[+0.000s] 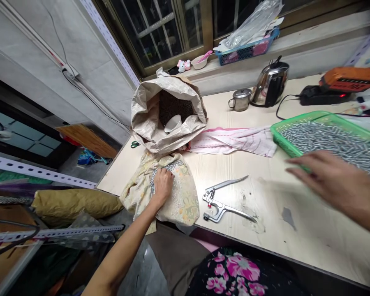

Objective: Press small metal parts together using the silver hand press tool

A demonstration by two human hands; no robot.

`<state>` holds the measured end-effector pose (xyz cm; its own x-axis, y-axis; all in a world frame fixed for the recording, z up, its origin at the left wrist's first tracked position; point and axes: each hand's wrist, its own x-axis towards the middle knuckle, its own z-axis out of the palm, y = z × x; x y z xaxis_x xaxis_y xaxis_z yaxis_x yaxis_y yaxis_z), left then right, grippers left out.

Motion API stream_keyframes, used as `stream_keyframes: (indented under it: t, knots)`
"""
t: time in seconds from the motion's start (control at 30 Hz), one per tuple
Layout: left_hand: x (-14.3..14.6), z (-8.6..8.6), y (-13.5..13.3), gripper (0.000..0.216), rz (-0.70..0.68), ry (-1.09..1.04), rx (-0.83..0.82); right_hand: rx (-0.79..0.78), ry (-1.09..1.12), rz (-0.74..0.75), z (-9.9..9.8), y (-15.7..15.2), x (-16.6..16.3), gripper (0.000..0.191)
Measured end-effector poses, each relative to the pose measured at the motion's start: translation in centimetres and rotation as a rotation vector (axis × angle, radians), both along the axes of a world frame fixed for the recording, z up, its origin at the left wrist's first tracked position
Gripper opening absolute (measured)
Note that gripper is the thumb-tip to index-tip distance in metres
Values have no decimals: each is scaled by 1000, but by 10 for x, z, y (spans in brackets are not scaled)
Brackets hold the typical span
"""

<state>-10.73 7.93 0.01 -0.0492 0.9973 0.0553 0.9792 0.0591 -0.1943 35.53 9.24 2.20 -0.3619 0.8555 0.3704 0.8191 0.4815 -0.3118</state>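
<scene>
My left hand (163,183) is curled down on a heap of small silver screw-like metal pieces (174,165) in a floral cloth (181,197). Its fingertips are hidden, and what they hold cannot be made out. Blurred by motion, my right hand (329,174) hovers over the near left corner of a green plastic basket (291,151) full of similar silver pieces (333,142). Its fingers are stretched out, and nothing shows in them. Between the hands, hand-held snap pliers (223,205) lie on the table with their handles spread.
Behind the cloth stands an open woven sack (142,111) with dark contents and a white bowl (173,123). A pink-white towel (234,140) lies beside it. Farther back are a steel mug (241,100), a kettle (269,84) and an orange battery on a charger (348,80).
</scene>
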Motion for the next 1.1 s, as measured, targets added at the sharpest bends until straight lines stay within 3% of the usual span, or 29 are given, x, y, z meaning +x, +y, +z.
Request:
stream_keyframes:
  t: [0.13,0.2,0.3,0.4,0.57,0.77,0.93,1.1]
  knots:
    - [1,0,6,23,-20,47,-82,-204,47,276,-10,-38,-79,32]
    - [1,2,8,25,-25,46,-96,-309,-14,362,-18,-48,-103,30]
    - [0,9,11,24,-47,17,-99,-326,-76,391,-30,-55,-122,20]
    - [7,19,8,21,-75,-140,-61,-284,-105,392,-39,-57,-130,12]
    - [41,33,-22,27,15,-760,-146,-246,-119,438,-45,-58,-132,14]
    - [87,21,-69,38,213,-1297,-375,-141,-93,465,-39,-63,-128,21]
    - [96,3,-79,48,295,-1351,-413,-89,-90,498,-27,-67,-126,24]
    - [96,9,-73,44,247,-1201,-446,-87,-92,501,-25,-66,-125,26]
